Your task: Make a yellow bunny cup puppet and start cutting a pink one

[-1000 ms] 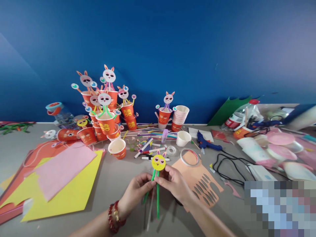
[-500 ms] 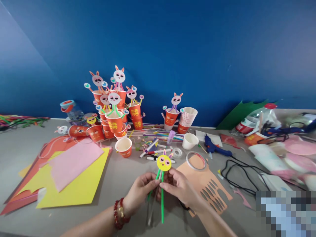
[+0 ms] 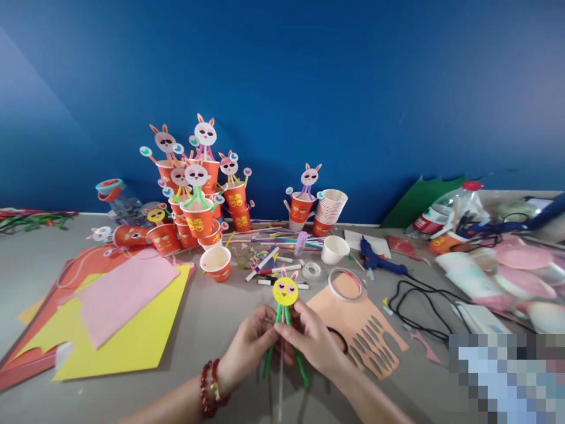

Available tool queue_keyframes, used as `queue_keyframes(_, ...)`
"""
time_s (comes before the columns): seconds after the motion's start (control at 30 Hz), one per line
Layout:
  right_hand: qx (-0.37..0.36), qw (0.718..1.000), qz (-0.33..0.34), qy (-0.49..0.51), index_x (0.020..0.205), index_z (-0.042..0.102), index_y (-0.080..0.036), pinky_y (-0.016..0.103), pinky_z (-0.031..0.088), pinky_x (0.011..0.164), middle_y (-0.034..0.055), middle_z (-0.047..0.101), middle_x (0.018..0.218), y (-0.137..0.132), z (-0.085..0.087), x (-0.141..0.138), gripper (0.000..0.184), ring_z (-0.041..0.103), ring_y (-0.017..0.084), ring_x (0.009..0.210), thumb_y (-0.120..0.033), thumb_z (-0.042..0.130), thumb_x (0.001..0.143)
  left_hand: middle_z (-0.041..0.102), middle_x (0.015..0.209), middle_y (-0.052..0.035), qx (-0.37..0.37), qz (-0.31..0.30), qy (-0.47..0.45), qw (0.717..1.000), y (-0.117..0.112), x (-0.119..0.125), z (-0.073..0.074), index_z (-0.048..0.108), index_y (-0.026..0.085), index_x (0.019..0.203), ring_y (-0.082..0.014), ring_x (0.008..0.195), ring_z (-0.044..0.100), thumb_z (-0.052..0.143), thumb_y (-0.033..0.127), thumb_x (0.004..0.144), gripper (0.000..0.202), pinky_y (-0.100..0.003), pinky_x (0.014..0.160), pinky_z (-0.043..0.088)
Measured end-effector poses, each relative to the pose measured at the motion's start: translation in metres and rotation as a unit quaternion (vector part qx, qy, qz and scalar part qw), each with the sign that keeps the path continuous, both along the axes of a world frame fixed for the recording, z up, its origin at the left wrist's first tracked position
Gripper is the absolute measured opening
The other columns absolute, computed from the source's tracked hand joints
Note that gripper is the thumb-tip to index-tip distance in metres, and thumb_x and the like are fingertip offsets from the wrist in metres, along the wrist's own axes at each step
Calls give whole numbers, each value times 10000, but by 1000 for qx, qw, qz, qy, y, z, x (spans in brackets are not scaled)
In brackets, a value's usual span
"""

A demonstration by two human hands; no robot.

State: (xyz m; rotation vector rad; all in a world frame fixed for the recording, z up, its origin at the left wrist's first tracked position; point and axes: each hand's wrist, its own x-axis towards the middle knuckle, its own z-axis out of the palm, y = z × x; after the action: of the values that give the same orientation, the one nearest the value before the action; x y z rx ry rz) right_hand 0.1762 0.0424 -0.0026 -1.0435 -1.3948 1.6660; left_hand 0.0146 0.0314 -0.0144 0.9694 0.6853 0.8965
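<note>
Yellow rabbit face (image 3: 286, 291); running straight below it, pale stick (image 3: 281, 386) and flanking green stems (image 3: 302, 372) are pinched by left hand (image 3: 249, 338) and right hand (image 3: 314, 338), equally near.

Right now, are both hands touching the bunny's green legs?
Touching: the head view shows the left hand and right hand pinching the green legs below the yellow bunny face, with ends poking out underneath.

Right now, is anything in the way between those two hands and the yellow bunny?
Nothing visible is: the left hand and the right hand hold the yellow bunny by its green stems, below the face. The markers lie beyond, not in between.
</note>
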Motion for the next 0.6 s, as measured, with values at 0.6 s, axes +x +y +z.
queue_keyframes(0.6,71,994,-39,-72,856,613,-163,232,348,567,-40,492,662,11,-4,15,305,426,119,612,-462,673,871,497,508,95,-42,11,129,991,6,-11,6,551,180,803,-31,335,355,731,590,758,451,-149,329,277)
